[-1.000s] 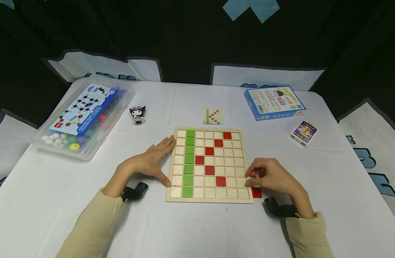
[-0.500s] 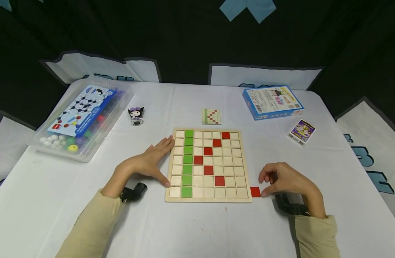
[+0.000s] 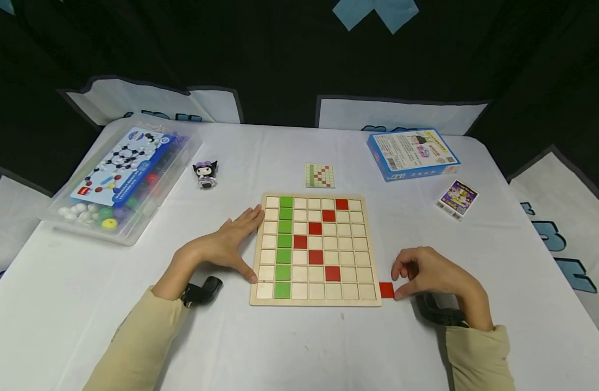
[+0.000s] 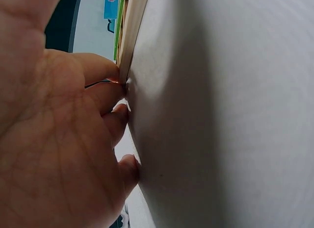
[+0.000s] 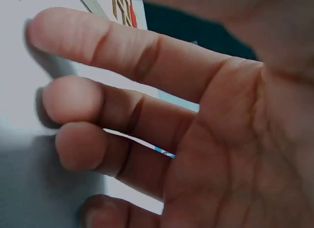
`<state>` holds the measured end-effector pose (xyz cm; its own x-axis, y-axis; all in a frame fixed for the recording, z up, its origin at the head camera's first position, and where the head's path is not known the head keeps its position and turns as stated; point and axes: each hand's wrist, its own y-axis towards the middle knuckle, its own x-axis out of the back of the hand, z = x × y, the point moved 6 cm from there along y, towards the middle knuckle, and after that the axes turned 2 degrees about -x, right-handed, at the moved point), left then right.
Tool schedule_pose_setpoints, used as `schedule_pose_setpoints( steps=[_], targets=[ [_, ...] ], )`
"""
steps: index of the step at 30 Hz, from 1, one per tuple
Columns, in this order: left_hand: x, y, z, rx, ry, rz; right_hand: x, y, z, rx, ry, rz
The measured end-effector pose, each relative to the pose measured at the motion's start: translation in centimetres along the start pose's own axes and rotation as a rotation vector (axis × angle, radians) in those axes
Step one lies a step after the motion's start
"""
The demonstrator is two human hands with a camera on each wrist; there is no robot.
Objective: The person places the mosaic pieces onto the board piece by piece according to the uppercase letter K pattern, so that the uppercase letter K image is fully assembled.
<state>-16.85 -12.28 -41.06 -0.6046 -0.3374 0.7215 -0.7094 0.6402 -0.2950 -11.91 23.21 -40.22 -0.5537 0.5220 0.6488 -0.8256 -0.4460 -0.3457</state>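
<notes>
A square wooden grid board (image 3: pixel 315 303) lies on the white table, with one column of green tiles (image 3: pixel 283 241) and several red tiles in a bent diagonal. My left hand (image 3: pixel 226 247) spreads thumb and fingers along the board's left edge; in the left wrist view its fingertips meet the wooden rim (image 4: pixel 131 34). A loose red tile (image 3: pixel 386 290) lies against the board's lower right side. My right hand (image 3: pixel 428 271) has its thumb tip at that tile's right edge, the other fingers bent loosely above the cloth. In the right wrist view those fingers (image 5: pixel 132 51) are apart, nothing between them.
Behind the board lies a small pattern card (image 3: pixel 320 176). A clear plastic case (image 3: pixel 128 176) of coloured balls and a small figurine (image 3: pixel 205 174) stand to the left. On the right are a blue box (image 3: pixel 414 154) and a small purple card pack (image 3: pixel 457 200).
My right hand has moved off the board's right edge, rightward and slightly down, to the loose red tile, uncovering it. My left hand has stayed in place.
</notes>
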Motion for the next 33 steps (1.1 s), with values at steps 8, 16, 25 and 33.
schedule_pose_setpoints(
  steps=[8,16,25,33],
  targets=[
    [0.3,-0.6,0.2,0.012,-0.019,-0.006,-0.6,0.8,1.1,0.028,-0.032,0.009],
    [0.4,-0.6,-0.1,0.007,-0.029,-0.004,-1.0,1.2,1.3,0.013,-0.033,-0.037],
    [0.2,-0.3,-0.2,-0.002,-0.031,-0.002,-0.6,1.4,1.0,0.022,-0.053,-0.177],
    [0.1,0.0,-0.2,-0.008,-0.025,-0.001,-0.4,1.6,1.4,0.036,-0.055,-0.321]
  ],
)
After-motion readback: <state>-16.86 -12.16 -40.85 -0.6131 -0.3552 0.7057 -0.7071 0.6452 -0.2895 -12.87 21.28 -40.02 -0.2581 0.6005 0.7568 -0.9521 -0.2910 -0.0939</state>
